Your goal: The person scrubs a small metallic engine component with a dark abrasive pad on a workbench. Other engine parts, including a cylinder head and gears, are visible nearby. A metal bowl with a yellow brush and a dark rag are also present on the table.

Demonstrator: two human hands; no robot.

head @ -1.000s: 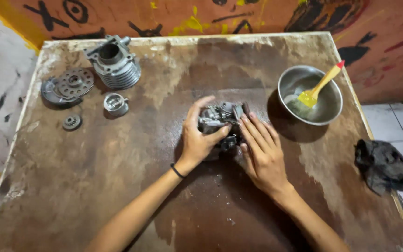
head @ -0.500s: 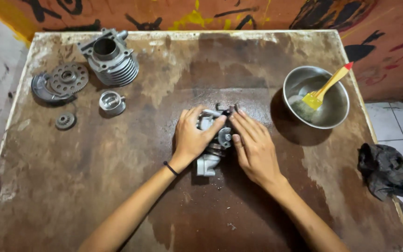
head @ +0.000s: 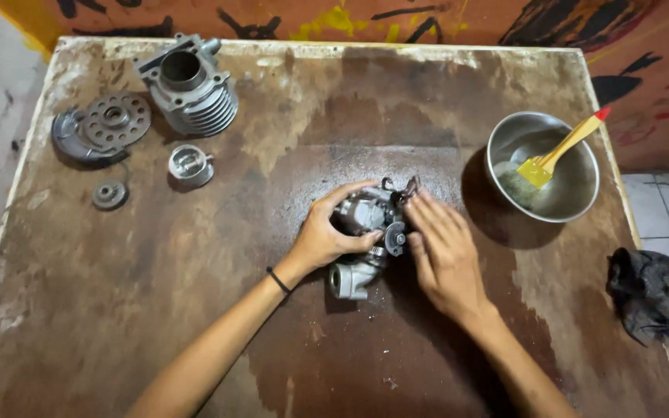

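A grey metal carburetor [head: 365, 232] lies on the stained wooden table [head: 195, 325] near its middle. My left hand [head: 327, 236] wraps around the carburetor's left side and grips it. My right hand [head: 443, 251] rests against its right side, fingers together and pointing up along the part. A round knob on the carburetor's front shows between the two hands. Its lower intake end sticks out below my left hand.
At the back left stand a finned engine cylinder [head: 191, 89], a round perforated plate [head: 106, 128], a piston [head: 190, 164] and a small gear [head: 109, 194]. A steel bowl [head: 578, 197] with a yellow brush [head: 555, 155] sits right. A dark rag [head: 652, 294] lies at the right edge.
The carburetor has been turned between my hands, so its intake end now shows below my left hand. Both hands stayed on it. The view moved slightly closer.
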